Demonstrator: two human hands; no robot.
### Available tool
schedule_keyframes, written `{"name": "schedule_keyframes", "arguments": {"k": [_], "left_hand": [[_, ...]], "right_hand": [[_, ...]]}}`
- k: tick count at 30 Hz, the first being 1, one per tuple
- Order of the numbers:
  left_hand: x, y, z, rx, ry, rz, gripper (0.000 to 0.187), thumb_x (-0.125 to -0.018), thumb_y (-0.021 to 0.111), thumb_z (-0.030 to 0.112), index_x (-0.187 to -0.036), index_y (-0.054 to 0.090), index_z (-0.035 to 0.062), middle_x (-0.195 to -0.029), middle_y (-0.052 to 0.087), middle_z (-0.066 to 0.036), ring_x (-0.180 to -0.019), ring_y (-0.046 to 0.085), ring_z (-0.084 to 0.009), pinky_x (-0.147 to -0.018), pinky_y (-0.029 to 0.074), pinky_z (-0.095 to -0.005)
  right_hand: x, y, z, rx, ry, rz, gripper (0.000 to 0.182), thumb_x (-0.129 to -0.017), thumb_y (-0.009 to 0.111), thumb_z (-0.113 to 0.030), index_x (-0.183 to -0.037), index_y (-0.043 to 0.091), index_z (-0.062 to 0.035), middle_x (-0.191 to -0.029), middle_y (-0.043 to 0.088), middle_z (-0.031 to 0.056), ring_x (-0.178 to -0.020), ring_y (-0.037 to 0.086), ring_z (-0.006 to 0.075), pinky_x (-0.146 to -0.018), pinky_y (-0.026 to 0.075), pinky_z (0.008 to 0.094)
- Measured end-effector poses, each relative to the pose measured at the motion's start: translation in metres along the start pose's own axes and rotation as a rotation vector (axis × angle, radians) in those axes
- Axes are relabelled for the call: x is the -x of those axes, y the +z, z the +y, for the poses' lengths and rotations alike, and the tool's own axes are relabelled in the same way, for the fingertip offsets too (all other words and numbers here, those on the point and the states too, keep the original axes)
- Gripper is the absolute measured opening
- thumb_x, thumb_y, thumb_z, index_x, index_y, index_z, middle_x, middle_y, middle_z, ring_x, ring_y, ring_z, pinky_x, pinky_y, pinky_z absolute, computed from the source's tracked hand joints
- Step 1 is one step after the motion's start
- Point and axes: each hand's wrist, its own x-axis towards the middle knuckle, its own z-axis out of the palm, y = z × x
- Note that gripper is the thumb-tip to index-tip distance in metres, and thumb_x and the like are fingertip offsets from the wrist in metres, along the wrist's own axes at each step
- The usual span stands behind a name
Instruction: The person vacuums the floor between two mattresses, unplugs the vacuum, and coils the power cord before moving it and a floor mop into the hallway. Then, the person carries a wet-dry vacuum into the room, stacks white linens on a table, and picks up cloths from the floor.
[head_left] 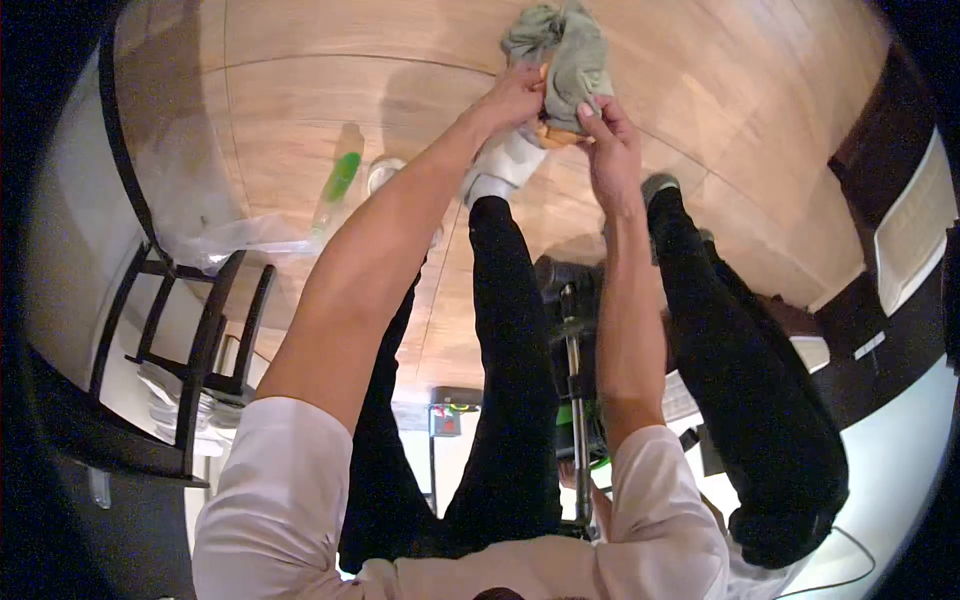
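Note:
A grey-green cloth, bunched and folded, is between my two hands at the top of the view. Something orange, perhaps another cloth, shows beneath it. My left hand is closed at the left side of the bundle, its fingertips partly hidden. On the right, my right hand pinches the lower edge of the grey-green cloth with the thumb on top. Just below the bundle is my foot in white footwear.
A clear bottle with a green part and clear plastic wrap lie on the wood-look floor. A black frame stands left. A metal pole runs beside my leg. Another person's black-trousered leg is at right.

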Motion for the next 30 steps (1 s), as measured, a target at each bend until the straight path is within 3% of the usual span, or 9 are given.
{"name": "schedule_keyframes", "arguments": {"k": [1,3,5,12,16,20,24,28,30], "left_hand": [[0.013,0.006,0.018,-0.009,0.013,-0.018,0.045,-0.086,0.063,0.028,-0.12,0.058,-0.0015,-0.118,0.064,-0.017,-0.105,0.063,-0.0316,-0.086,0.053,-0.0396],[0.06,0.002,0.092,1.204,-0.499,-0.116,0.04,-0.098,0.05,0.033,-0.126,0.057,0.0045,-0.118,0.066,-0.012,-0.104,0.064,-0.0223,-0.091,0.053,-0.0346],[0.11,-0.021,0.162,1.463,-0.613,-0.149,0.045,-0.099,0.049,0.042,-0.126,0.056,0.0064,-0.118,0.065,-0.01,-0.104,0.064,-0.0211,-0.092,0.054,-0.035],[0.25,-0.064,0.288,0.487,-0.695,0.0,0.048,-0.083,0.071,0.03,-0.119,0.06,0.0012,-0.107,0.067,-0.01,-0.096,0.065,-0.0202,-0.085,0.051,-0.034],[0.293,-0.103,0.333,0.117,-0.427,-0.008,0.052,-0.079,0.073,0.027,-0.12,0.059,-0.0022,-0.108,0.068,-0.013,-0.097,0.065,-0.024,-0.088,0.05,-0.0356],[0.353,-0.106,0.342,0.003,-0.436,0.168,0.054,-0.077,0.074,0.029,-0.117,0.06,-0.003,-0.106,0.069,-0.02,-0.099,0.066,-0.0311,-0.089,0.049,-0.0384],[0.412,-0.093,0.269,-0.145,-0.407,0.06,0.054,-0.074,0.074,0.032,-0.115,0.061,-0.0008,-0.104,0.068,-0.023,-0.1,0.066,-0.0358,-0.087,0.05,-0.041],[0.451,-0.086,0.25,-0.113,-0.583,-0.109,0.05,-0.073,0.074,0.023,-0.116,0.06,-0.0004,-0.102,0.069,-0.021,-0.1,0.066,-0.0361,-0.088,0.05,-0.0424],[0.464,-0.081,0.236,-0.034,-0.683,-0.149,0.052,-0.071,0.076,0.017,-0.118,0.06,0.0018,-0.109,0.067,-0.021,-0.104,0.065,-0.0358,-0.089,0.051,-0.0414]], "right_hand": [[0.013,-0.001,0.001,-0.06,-0.004,0.061,0.027,-0.094,0.061,-0.015,-0.117,0.06,-0.002,-0.106,0.066,0.0033,-0.093,0.06,0.0121,-0.08,0.048,0.0285],[0.049,-0.001,-0.004,-0.239,0.024,0.074,0.03,-0.095,0.058,-0.015,-0.123,0.058,-0.0053,-0.119,0.064,0.0026,-0.102,0.061,0.0136,-0.085,0.049,0.0314],[0.094,0.011,-0.005,-0.026,0.048,0.107,0.032,-0.095,0.059,-0.022,-0.122,0.06,-0.0066,-0.118,0.065,0.0032,-0.104,0.061,0.014,-0.087,0.049,0.0317],[0.292,0.078,-0.094,-0.012,0.168,-0.124,0.04,-0.091,0.065,-0.016,-0.124,0.059,0.0047,-0.106,0.065,0.0071,-0.101,0.06,0.0163,-0.086,0.05,0.0298],[0.344,0.042,-0.09,0.724,-0.199,0.319,0.034,-0.088,0.065,-0.028,-0.112,0.067,-0.0039,-0.109,0.067,0.0165,-0.092,0.066,0.033,-0.08,0.052,0.0414],[0.3,0.007,-0.056,0.852,-0.025,0.427,0.031,-0.087,0.063,-0.026,-0.105,0.067,-0.0001,-0.107,0.067,0.0192,-0.097,0.065,0.032,-0.084,0.051,0.0394],[0.176,0.006,0.008,1.019,-0.313,0.246,0.049,-0.084,0.066,-0.032,-0.13,0.058,-0.0165,-0.141,0.044,0.0207,-0.111,0.059,0.0411,-0.095,0.05,0.0453],[0.039,0.048,0.04,1.126,-0.082,0.06,0.063,-0.082,0.068,-0.035,-0.141,0.048,-0.0306,-0.154,0.024,0.0236,-0.13,0.046,0.0419,-0.102,0.045,0.0509],[-0.03,0.06,0.065,1.166,-0.054,0.091,0.07,-0.08,0.069,-0.038,-0.144,0.045,-0.0219,-0.154,0.025,0.0257,-0.132,0.044,0.0411,-0.102,0.044,0.052]]}}
